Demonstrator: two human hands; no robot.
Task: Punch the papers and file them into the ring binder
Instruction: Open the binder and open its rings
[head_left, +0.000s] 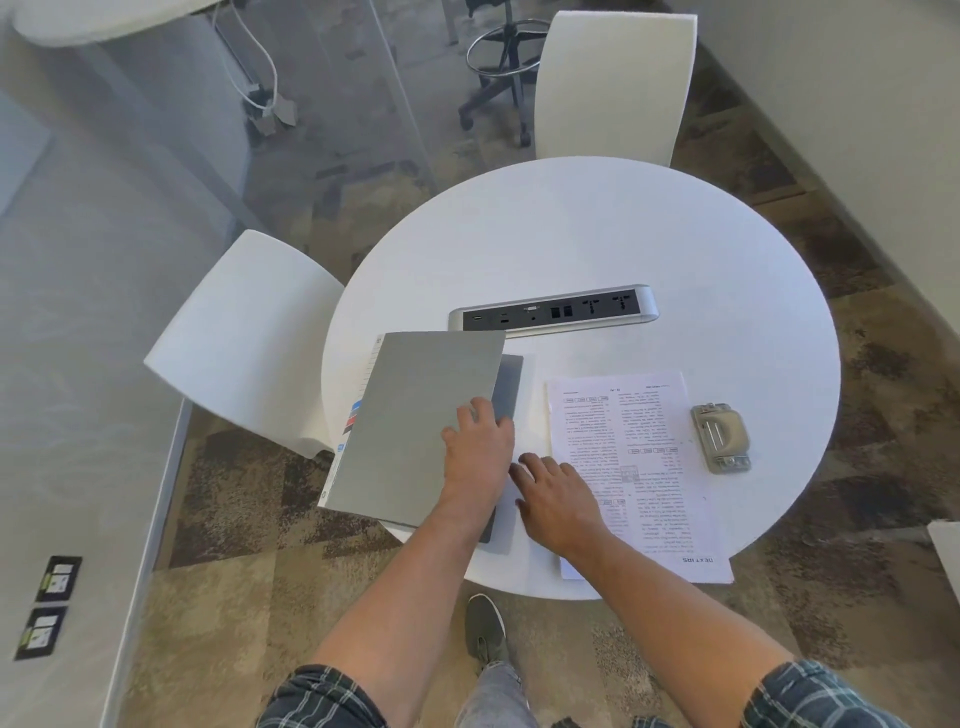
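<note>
Head: power strip (553, 312) — behind binder (415, 426).

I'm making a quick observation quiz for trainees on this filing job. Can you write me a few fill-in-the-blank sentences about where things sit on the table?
1. The left hand rests on the grey cover of the ____.
2. The hole punch lies on the table just to the ____ of the papers.
3. The right hand lies partly over the ____.
4. The power socket strip is set into a table whose top is ____ in shape.

Missing words: ring binder; right; papers; round
</note>
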